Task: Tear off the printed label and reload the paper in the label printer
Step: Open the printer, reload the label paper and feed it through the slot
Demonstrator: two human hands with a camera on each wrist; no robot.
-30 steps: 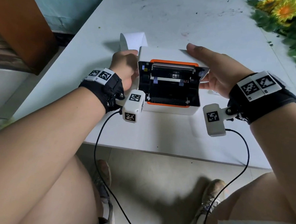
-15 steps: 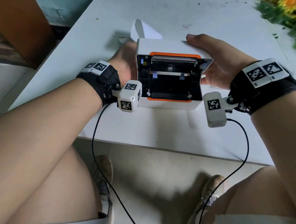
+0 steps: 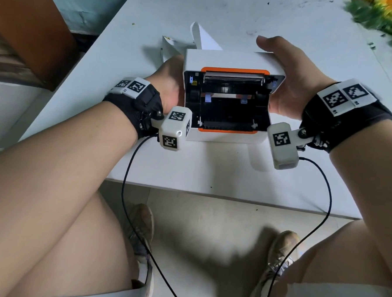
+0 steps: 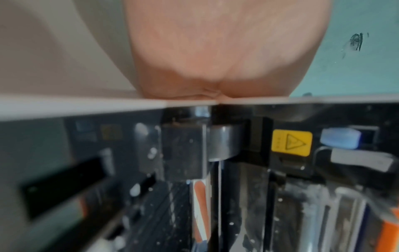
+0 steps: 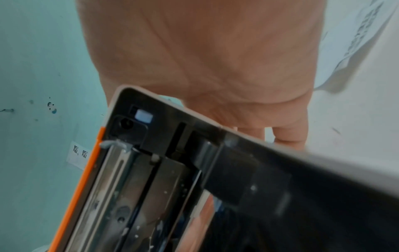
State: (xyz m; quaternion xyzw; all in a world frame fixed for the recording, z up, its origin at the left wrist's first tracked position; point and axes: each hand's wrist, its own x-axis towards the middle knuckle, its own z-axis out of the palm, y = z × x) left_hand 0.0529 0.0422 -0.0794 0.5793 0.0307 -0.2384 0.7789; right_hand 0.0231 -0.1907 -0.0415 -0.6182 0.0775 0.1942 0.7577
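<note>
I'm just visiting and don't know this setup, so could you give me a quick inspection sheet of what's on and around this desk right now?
Surface: white table, scuffed and speckled at the far end.
Job's things: printer with lid open, paper bay looks empty; paper lying behind it.
Clutter: nothing seen.
Hands: left hand holds the printer's left side; right hand holds its right side, fingers along the lid.
Cables: two black cables hang from the wrist cameras toward the floor.
Surroundings: flowers at far right, brown furniture at left, tiled floor, shoes under the table.
</note>
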